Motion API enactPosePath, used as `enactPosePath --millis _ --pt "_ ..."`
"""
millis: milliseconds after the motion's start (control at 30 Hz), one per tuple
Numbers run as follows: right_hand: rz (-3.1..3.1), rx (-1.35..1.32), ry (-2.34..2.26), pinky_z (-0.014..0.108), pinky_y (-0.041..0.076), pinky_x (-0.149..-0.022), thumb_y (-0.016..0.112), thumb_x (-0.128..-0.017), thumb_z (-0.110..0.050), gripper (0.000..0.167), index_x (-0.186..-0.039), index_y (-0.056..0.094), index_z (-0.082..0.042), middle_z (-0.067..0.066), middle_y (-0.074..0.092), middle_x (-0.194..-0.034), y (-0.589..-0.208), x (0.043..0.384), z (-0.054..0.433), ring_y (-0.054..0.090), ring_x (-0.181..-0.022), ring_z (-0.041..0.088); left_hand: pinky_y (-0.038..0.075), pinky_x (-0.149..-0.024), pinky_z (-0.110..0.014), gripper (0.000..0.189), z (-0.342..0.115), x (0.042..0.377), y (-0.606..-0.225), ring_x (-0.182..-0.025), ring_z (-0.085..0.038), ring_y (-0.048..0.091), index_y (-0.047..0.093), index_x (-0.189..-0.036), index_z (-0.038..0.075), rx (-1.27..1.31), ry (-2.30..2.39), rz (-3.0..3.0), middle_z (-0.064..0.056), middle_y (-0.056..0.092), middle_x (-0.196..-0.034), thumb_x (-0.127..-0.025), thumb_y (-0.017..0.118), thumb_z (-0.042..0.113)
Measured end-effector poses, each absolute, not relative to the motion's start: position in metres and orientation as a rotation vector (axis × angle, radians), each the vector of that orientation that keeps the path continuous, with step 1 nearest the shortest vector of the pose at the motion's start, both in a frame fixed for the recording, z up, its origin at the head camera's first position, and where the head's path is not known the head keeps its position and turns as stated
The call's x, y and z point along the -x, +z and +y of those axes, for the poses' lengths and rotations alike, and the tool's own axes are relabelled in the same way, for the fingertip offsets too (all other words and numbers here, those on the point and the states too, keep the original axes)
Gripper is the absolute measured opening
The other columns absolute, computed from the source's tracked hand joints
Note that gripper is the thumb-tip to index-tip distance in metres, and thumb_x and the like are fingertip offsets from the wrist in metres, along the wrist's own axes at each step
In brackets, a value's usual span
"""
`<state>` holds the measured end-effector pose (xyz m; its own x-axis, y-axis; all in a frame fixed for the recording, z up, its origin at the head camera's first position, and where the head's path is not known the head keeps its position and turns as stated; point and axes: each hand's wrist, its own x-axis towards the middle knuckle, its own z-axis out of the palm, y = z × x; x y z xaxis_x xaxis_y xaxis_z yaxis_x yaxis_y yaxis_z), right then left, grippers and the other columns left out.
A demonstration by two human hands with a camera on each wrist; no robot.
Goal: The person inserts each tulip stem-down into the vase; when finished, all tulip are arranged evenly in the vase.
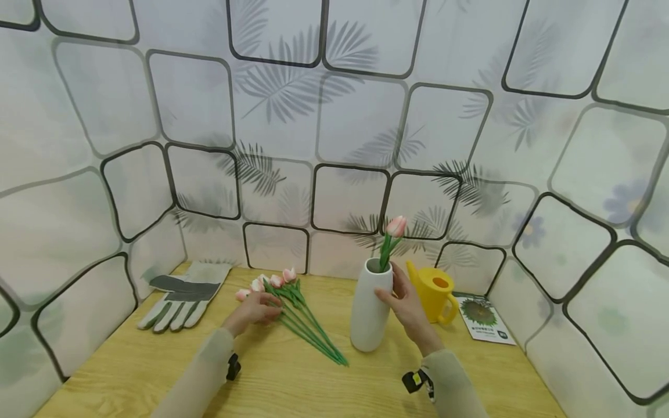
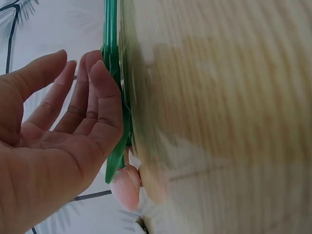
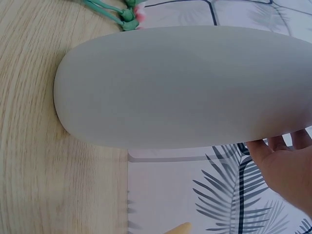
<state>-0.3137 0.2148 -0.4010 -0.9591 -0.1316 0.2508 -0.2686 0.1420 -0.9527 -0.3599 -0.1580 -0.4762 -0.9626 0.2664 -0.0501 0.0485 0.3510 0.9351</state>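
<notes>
Currently, R hand [image 1: 407,305] is gripping a tall white vase [image 1: 366,319] near its top, thumb lying across the near side & fingers curling round the far side. Vase is standing upright on the wood-grain surface [image 1: 292,389], a bit R of ctr. One pink tulip [image 1: 387,252] is poking up out of its mouth, leaning slightly R, w/ bloom & leaves showing above the rim.

L hand [image 1: 256,310] is hovering low by the tulip bunch [image 1: 295,295], fingers bending loosely, palm showing in the L wrist view & nothing sitting in its grasp. Fingers are coming right up against the green leaves/stems; can't tell if they're pressing. Bunch is lying flat btwn L hand & vase, pink-white blooms pointing to the back L, stems running twd the vase's base.

Yellow watering can [image 1: 425,284] is standing just R of & behind R hand, spout pointing up; a sunflower card [image 1: 483,316] is lying flat beside it, far R. Grey-and-white glove [image 1: 190,293] is lying at back L, well apart from the vase. Patterned wall covering [image 1: 277,191] is rising behind everything.
</notes>
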Motion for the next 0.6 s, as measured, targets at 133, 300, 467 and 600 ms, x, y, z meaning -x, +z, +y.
enactPosePath --millis 133,300,467,600 --pt "-2.291 -0.397 1.956 0.058 0.023 -0.118 0.066 -0.095 -0.016 0.076 -0.157 0.021 -0.014 0.015 0.031 -0.158 -0.4012 0.3127 0.2143 0.031 -0.145 0.035 0.056 -0.062 -0.029 0.027 -0.1591 0.3578 -0.4782 -0.071 -0.015 0.067 0.064 -0.111 -0.013 -0.241 1.621 2.428 -0.013 0.072 -0.084 -0.090 0.066 0.003" --pt "-2.292 -0.389 1.960 0.059 0.025 -0.117 0.067 -0.094 -0.017 0.077 -0.156 0.022 -0.015 0.015 0.033 -0.158 -0.4016 0.3126 0.2131 0.032 -0.144 0.035 0.056 -0.060 -0.028 0.024 -0.1588 0.3553 -0.4787 -0.069 -0.014 0.066 0.064 -0.110 -0.011 -0.160 1.596 2.375 -0.011 0.071 -0.081 -0.091 0.063 0.002" --pt "-2.295 -0.388 1.964 0.059 0.026 -0.117 0.067 -0.094 -0.018 0.077 -0.157 0.021 -0.016 0.014 0.032 -0.158 -0.4020 0.3122 0.2137 0.032 -0.144 0.035 0.054 -0.056 -0.025 0.025 -0.1563 0.3553 -0.4777 -0.065 -0.013 0.063 0.066 -0.110 -0.010 -0.159 1.568 2.375 -0.009 0.070 -0.077 -0.087 0.064 -0.001" --pt "-2.289 -0.380 1.969 0.057 0.025 -0.118 0.067 -0.094 -0.017 0.077 -0.157 0.021 -0.018 0.011 0.031 -0.159 -0.4018 0.3115 0.2145 0.031 -0.145 0.032 0.052 -0.053 -0.023 0.029 -0.1530 0.3576 -0.4774 -0.062 -0.011 0.060 0.067 -0.111 -0.010 -0.183 1.555 2.384 -0.006 0.067 -0.072 -0.083 0.064 -0.003"
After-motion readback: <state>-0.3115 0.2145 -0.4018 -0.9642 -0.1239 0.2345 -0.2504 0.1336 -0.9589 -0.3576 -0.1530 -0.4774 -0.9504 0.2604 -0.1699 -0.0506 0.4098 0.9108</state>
